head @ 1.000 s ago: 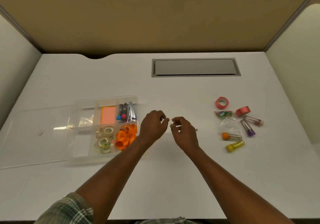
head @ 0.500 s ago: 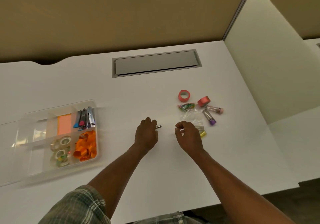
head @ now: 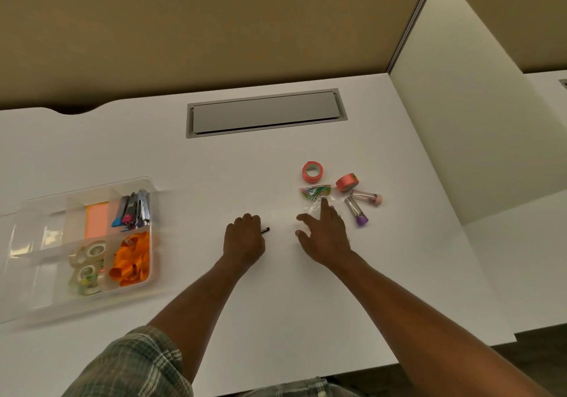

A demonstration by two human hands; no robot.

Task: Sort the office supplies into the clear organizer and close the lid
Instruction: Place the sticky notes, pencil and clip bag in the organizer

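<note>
The left hand [head: 244,237] is curled into a fist low over the white bench [head: 214,320], gripping a thin pen [head: 265,230] whose dark tip pokes out to the right of the knuckles. The right hand [head: 325,232] is spread wide with nothing in it, one finger [head: 324,204] stretched onto a clear bag [head: 319,204] at the near edge of the loose pile. In that pile a bag of coloured clips [head: 316,192] sits just beyond the finger, two pink tape rolls [head: 312,171] lie behind it, and two tubes [head: 357,211] lie to the right, one capped purple, one pink. The organizer [head: 92,307] stands well apart on the left, lid off, a bit blurred: markers [head: 132,211] in the far right section, a pink pad [head: 97,220] next to them, clear tape rolls [head: 87,266] nearer, and orange bands [head: 131,260] in the near right section
</note>
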